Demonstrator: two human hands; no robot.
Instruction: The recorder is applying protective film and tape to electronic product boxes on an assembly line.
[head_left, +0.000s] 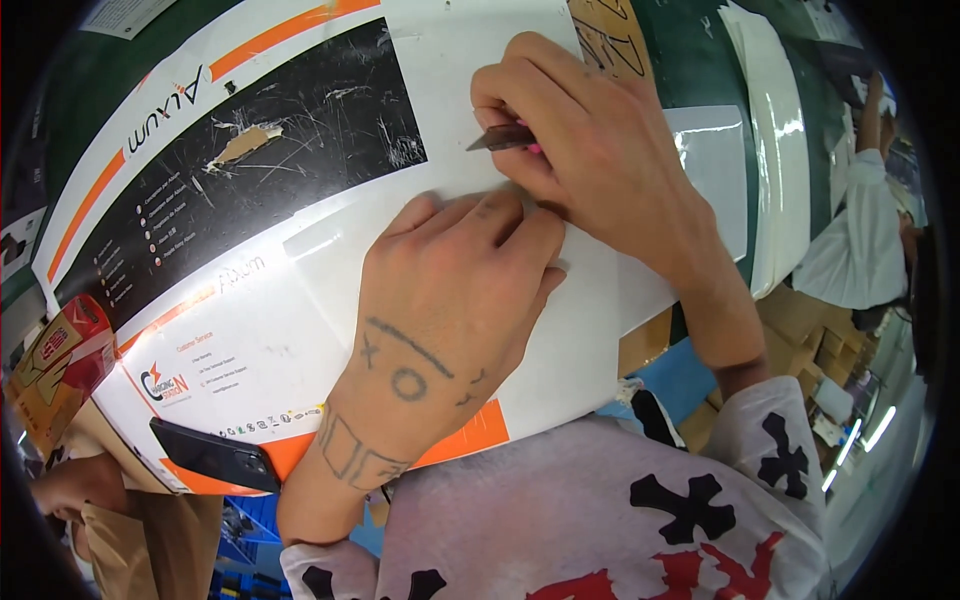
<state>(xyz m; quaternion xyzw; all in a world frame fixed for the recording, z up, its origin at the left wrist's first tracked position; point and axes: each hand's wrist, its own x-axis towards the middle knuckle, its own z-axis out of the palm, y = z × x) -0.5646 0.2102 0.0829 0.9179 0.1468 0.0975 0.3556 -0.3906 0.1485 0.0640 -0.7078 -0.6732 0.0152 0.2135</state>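
My right hand [600, 140] is closed around a dark craft knife [508, 137], whose pointed metal blade sticks out to the left. A bit of pink shows at its grip. Just below it my left hand [460, 270] rests with curled fingers on a white sheet [570, 340], close to my right hand's fingers. My left fingertips are hidden, so I cannot tell what is pinched under them. Beneath lies a large printed cardboard panel [330, 130] in black, white and orange, with scratches and a torn patch in its black part.
A black phone [215, 455] lies at the panel's lower left edge, near a red and yellow box [65, 365]. Clear film [710, 170] and a stack of white strips [775, 150] lie on the green table at right. Other people and cardboard boxes [800, 330] are beyond.
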